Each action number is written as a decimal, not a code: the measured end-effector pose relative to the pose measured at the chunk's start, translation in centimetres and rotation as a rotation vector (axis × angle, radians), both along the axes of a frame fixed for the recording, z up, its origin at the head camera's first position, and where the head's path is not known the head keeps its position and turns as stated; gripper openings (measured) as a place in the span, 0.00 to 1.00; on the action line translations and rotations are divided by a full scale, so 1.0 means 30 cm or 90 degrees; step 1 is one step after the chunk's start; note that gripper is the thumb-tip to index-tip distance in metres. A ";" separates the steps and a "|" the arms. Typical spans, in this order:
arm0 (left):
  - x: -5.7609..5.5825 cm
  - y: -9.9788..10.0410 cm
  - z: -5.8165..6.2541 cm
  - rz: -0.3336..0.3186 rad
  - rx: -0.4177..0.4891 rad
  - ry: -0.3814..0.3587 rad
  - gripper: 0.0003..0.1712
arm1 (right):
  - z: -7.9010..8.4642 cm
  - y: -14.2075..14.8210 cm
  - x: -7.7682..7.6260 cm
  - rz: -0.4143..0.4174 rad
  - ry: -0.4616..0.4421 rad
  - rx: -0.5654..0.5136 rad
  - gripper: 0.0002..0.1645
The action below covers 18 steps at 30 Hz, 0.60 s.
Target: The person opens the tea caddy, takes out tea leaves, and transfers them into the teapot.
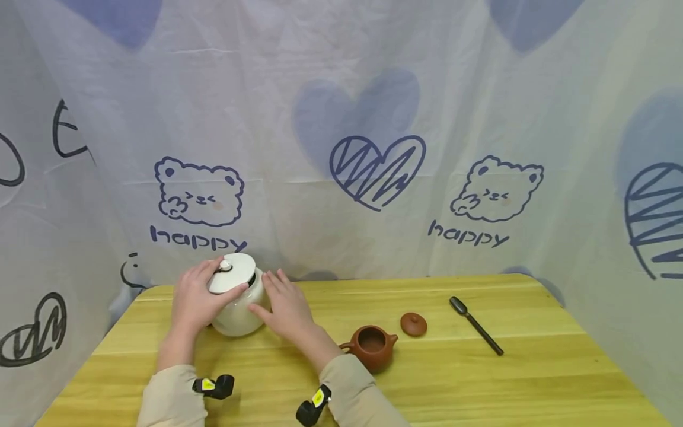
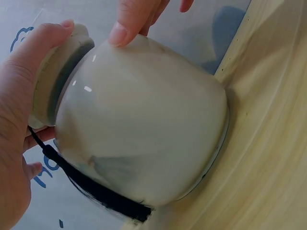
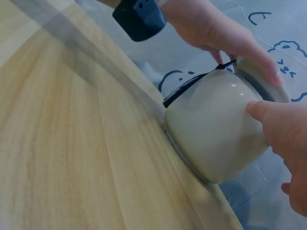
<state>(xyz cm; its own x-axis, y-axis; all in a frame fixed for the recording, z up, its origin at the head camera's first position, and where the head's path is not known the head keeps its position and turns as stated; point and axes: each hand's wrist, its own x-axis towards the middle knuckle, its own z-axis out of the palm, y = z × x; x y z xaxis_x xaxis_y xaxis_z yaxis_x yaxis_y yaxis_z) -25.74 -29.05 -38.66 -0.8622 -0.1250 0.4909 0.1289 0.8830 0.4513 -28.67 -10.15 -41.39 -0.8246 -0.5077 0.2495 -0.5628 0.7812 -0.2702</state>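
Observation:
A glossy white jar stands at the table's back left, with a black tassel hanging down its side. Its white lid, with a small knob on top, sits tilted over the mouth, and a dark gap shows at the right. My left hand grips the lid, thumb at the near rim and fingers near the knob. Against the jar's right side rests my right hand, its thumb touching the front and its fingers fairly straight. In the right wrist view, that thumb presses just below the lid.
Right of my right forearm stands a lidless reddish-brown teapot. Its small round lid lies behind it to the right. Farther right is a dark, long-handled scoop on the wooden table. A printed cloth hangs behind.

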 end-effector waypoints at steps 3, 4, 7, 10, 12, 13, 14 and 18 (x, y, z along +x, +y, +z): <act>0.017 -0.010 0.017 0.001 -0.015 0.022 0.52 | 0.002 -0.003 0.002 -0.005 0.004 -0.007 0.44; 0.024 -0.014 0.023 0.002 -0.023 0.031 0.52 | 0.003 -0.004 0.003 -0.006 0.006 -0.011 0.44; 0.046 -0.029 0.039 0.003 -0.048 0.055 0.51 | 0.004 -0.005 0.006 -0.011 0.011 -0.016 0.43; 0.072 -0.045 0.053 -0.002 -0.070 0.069 0.51 | 0.001 -0.005 0.008 -0.012 0.019 -0.019 0.42; 0.095 -0.055 0.060 -0.009 -0.083 0.077 0.51 | -0.002 -0.005 0.008 -0.011 0.027 -0.022 0.42; 0.105 -0.060 0.063 -0.014 -0.089 0.084 0.51 | -0.003 -0.005 0.008 -0.010 0.030 -0.023 0.42; 0.116 -0.065 0.066 -0.021 -0.095 0.093 0.50 | -0.004 -0.005 0.008 -0.009 0.033 -0.026 0.42; 0.156 -0.085 0.078 -0.047 -0.112 0.133 0.49 | -0.006 -0.006 0.005 -0.008 0.034 -0.033 0.42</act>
